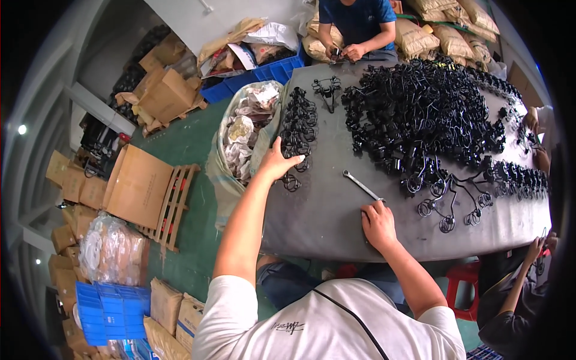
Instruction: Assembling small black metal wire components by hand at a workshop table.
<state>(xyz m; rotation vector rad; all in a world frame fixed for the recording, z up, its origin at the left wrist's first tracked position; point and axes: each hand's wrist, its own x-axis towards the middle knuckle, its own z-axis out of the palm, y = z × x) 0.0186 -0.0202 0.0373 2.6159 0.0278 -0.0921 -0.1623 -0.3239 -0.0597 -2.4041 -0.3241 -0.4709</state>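
Observation:
My left hand (277,161) reaches to the left edge of the grey table (324,222). Its thumb and fingers lie against the near end of a row of black wire parts (298,123), and a small black ring part (291,182) lies just below it. I cannot tell whether it grips a piece. My right hand (377,223) rests knuckles-up on the table with its fingers curled. Its fingertips touch the near end of a silver wrench (360,184). A big heap of black wire parts (420,114) covers the far half of the table.
An open sack of crumpled wrapping (243,141) stands left of the table. A person in a blue shirt (357,27) works at the far end, and other people's hands (534,120) are at the right. On the floor are cardboard boxes (138,183), a pallet (174,207) and blue crates (111,309).

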